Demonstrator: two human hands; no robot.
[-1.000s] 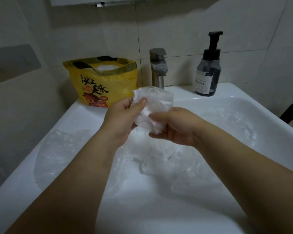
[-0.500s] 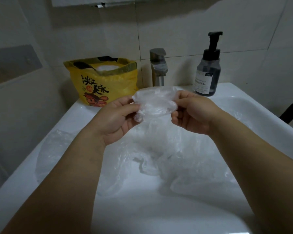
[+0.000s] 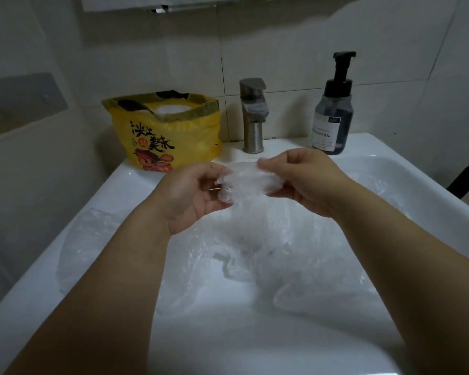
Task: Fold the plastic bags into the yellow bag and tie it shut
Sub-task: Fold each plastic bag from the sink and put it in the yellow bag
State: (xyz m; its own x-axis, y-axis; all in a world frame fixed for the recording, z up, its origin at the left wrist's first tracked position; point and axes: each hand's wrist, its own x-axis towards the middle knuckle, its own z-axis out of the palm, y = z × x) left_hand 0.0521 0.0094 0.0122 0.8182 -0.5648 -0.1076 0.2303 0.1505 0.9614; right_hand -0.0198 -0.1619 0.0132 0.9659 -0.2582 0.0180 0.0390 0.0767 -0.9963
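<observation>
Our left hand (image 3: 190, 197) and right hand (image 3: 307, 182) both pinch one crumpled clear plastic bag (image 3: 248, 180) above the white ceramic sink (image 3: 255, 347). Behind the left hand the open yellow printed plastic bag (image 3: 171, 139) stands on the rim, against the pale tiled wall (image 3: 295, 50).

The left hand (image 3: 190, 193) and right hand (image 3: 303, 180) have drawn apart toward 9 and 3 o'clock. The clear bag (image 3: 248, 181), bunched a second ago, now stretches flatter between them.
</observation>
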